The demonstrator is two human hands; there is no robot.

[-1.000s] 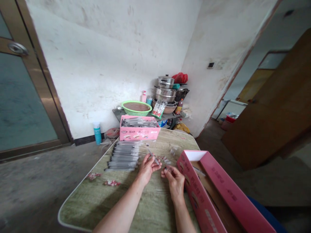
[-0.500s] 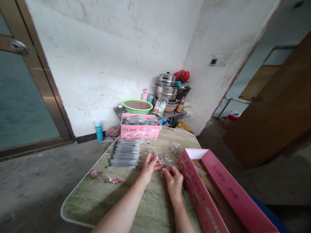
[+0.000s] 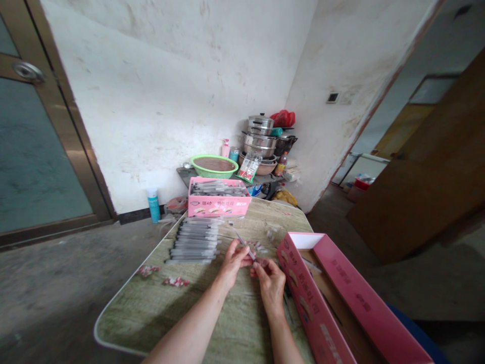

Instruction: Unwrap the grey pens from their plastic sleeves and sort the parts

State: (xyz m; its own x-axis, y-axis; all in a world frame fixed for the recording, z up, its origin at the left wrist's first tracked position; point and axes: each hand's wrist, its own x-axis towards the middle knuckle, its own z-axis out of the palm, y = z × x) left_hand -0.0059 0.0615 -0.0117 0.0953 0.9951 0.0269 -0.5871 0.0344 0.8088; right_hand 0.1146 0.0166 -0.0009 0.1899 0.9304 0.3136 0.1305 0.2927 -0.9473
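My left hand (image 3: 232, 264) is closed around a slim grey pen (image 3: 239, 237), which slants up and left out of the fingers. Close beside it, my right hand (image 3: 271, 281) pinches at the pen's lower end. Any small part between those fingertips is too small to make out. A row of similar pens (image 3: 195, 243) with dark ends lies side by side to the left of my hands. Behind the row stands a pink box (image 3: 220, 206) filled with more pens.
A long open pink box (image 3: 306, 298) borders my right forearm, with a few slim pieces inside. Red-and-white scraps (image 3: 177, 281) lie on the wood-patterned table (image 3: 151, 318). Beyond the table are a green basin (image 3: 195, 169) and stacked pots (image 3: 261, 144).
Both hands stay almost in place. The pen has shifted very slightly in the fingers; the boxes and the row of pens are unchanged.
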